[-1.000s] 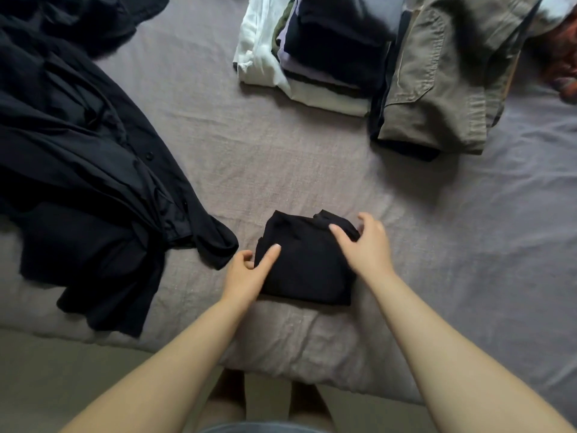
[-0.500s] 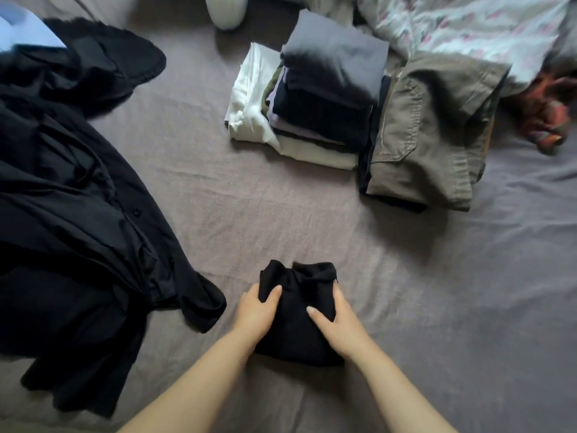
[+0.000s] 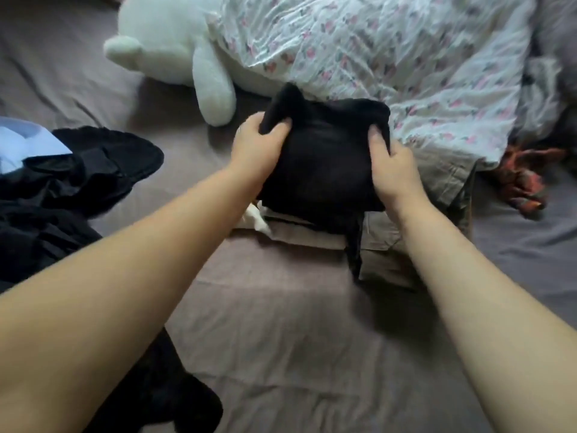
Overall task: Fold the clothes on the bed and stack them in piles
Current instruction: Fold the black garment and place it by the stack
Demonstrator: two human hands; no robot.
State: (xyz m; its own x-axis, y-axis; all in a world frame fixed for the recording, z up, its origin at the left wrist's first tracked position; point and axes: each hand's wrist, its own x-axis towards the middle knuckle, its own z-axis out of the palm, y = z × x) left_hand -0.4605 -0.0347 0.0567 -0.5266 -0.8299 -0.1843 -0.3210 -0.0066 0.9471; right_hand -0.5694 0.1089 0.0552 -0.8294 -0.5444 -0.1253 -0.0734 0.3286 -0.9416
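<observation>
I hold the folded black garment (image 3: 321, 164) between my left hand (image 3: 256, 148) and right hand (image 3: 392, 170), over the stack of folded clothes (image 3: 299, 232) mid-bed (image 3: 281, 339). The white plush toy (image 3: 175, 48) and crumpled floral quilt (image 3: 390, 51) lie behind. The heap of unfolded black clothes (image 3: 62, 195) sits along the bed's left edge.

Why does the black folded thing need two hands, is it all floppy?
Probably yes. The black folded garment looks soft: one corner pokes up above the left hand and a strip dangles below, so it would likely sag or unfold if gripped by one side. The right hand pinches the other edge. It seems light, since the fingers only pinch it.
</observation>
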